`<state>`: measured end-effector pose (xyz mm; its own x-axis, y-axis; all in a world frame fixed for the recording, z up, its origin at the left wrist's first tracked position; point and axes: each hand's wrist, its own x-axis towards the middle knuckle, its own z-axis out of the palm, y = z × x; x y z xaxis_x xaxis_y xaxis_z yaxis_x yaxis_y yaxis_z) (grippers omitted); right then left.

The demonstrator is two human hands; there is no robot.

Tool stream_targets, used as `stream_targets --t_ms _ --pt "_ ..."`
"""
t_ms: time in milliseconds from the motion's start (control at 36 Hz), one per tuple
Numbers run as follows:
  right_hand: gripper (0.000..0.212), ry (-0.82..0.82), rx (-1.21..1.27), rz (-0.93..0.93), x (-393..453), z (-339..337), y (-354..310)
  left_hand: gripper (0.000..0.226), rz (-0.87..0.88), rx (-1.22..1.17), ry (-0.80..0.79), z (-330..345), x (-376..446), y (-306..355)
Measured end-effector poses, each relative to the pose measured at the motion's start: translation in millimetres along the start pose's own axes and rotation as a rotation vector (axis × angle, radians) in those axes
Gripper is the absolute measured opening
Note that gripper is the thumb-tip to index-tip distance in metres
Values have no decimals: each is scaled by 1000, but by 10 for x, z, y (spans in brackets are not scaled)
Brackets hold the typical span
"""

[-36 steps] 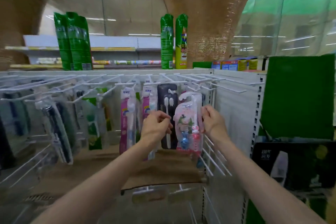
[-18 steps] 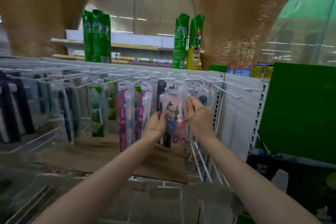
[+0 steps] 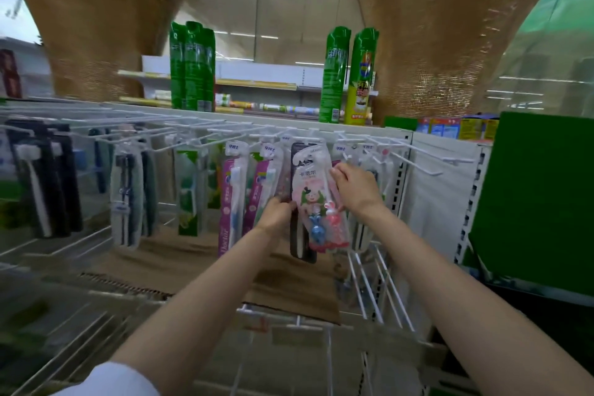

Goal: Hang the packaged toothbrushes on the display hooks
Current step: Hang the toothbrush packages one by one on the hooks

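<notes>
Both hands hold one clear plastic blister pack of children's toothbrushes with a pink cartoon card and blue and pink figures at the bottom [image 3: 316, 202], and the split grip looks made for threading. The left hand [image 3: 277, 214] pinches the pack's left edge about halfway down, fingers curled round it, which steadies the bottom and stops it swinging. The right hand [image 3: 355, 188] grips the right edge higher up, thumb and fingers closed on the plastic, where it can steer the white top tab toward a white wire display hook [image 3: 316, 135] on the upper rail. The pack hangs upright in front of a black toothbrush package [image 3: 299, 244] that is already on the rack, its tab right up at the hook row; whether the hole has caught the wire is too blurred to tell. To the left, pink-and-purple carded toothbrushes [image 3: 232, 199] hang on neighbouring hooks, so this slot seems chosen to keep like goods together. Compared with half a second ago, the right hand has shifted from covering the pack's front to its right edge, leaving the cartoon card fully visible, and the left hand sits slightly lower on the pack. A second ago the pack was held further out from the rack.
</notes>
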<state>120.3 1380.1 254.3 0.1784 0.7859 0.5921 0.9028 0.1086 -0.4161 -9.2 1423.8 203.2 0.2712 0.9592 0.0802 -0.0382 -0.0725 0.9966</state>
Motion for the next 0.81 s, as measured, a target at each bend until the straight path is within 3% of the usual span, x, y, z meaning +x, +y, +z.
stream_targets --t_ms 194,250,389,694,806 --pt "33 10 48 -47 -61 -43 7 20 121 61 89 0 41 -69" --pt "33 14 96 -22 -59 -18 41 12 209 225 154 -13 47 -61" --pt "33 34 135 -1 -61 10 61 19 399 660 345 -103 11 -7" --pt "28 69 132 -40 -105 125 121 13 676 752 371 -379 -64 14" --pt "31 44 163 -15 -108 184 113 11 639 894 348 -491 -142 -191"
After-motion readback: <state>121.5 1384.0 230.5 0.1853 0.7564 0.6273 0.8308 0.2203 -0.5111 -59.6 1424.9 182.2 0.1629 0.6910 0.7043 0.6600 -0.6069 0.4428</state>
